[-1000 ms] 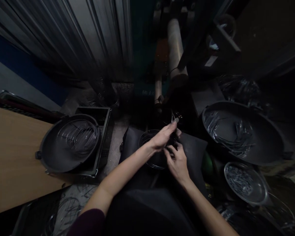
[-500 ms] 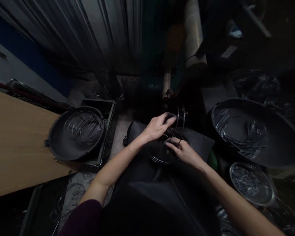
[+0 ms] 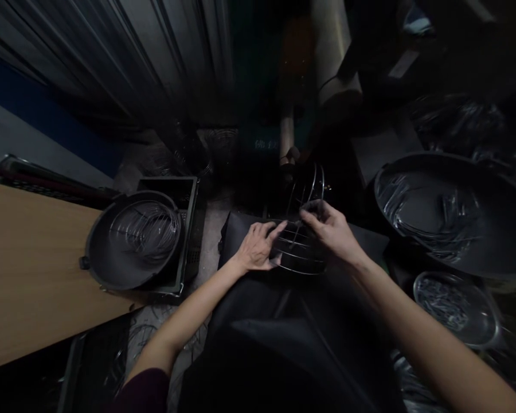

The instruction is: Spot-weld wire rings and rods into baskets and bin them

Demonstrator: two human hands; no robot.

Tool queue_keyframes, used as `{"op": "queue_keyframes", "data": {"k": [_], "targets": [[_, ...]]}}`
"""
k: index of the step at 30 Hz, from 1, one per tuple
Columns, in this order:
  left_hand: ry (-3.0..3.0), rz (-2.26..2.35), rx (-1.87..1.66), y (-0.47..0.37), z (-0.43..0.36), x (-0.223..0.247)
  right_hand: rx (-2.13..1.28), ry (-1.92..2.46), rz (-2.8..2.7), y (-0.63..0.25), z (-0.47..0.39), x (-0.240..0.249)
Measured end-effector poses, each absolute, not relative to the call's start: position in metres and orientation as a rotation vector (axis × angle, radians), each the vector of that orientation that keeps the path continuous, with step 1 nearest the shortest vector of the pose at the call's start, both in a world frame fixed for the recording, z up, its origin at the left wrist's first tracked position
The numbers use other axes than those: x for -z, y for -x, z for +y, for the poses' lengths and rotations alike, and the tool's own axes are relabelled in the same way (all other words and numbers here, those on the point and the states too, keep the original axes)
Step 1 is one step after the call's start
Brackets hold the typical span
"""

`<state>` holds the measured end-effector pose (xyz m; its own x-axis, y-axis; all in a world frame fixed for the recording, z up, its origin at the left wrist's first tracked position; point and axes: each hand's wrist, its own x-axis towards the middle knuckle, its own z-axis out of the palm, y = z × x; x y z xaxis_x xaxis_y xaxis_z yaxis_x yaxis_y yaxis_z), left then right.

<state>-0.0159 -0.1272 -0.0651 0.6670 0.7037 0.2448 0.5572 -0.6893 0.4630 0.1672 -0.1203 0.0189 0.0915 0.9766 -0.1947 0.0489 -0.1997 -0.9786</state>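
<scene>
Several curved metal wires form a round wire frame over the dark cloth on my lap. My left hand is at the frame's left side, its thumb and fingers spread apart around the wire ends. My right hand is at the upper right of the frame, thumb and fingertips pinched together on a wire. More wire arcs stand upright just beyond my right hand, below a metal rod of the dark machine.
At the left, a round black tub of wire rings rests on a crate. At the right are a large black tub with metal pieces and a smaller bowl of small parts. A wooden board lies far left.
My left hand has moved down and left and its fingers have spread. My right hand has moved up and right. The wire frame now shows more tilted, and the view has shifted slightly.
</scene>
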Motion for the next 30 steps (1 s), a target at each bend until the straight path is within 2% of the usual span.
{"op": "queue_keyframes", "data": {"k": [6, 9, 18, 30], "targets": [[-2.417, 1.027, -1.226, 0.000, -0.094, 0.040, -1.313, 1.305, -1.078, -0.176, -0.073, -0.049], [-2.259, 0.966, -1.437, -0.007, -0.073, 0.034, -1.324, 1.298, -1.076, -0.176, -0.050, -0.058], [-2.199, 0.888, -1.295, -0.016, -0.042, 0.017, -1.344, 1.320, -0.956, -0.187, -0.032, -0.058], [-2.298, 0.795, -1.471, -0.014, -0.009, 0.006, -1.262, 1.324, -1.052, -0.183, 0.006, -0.065]]}}
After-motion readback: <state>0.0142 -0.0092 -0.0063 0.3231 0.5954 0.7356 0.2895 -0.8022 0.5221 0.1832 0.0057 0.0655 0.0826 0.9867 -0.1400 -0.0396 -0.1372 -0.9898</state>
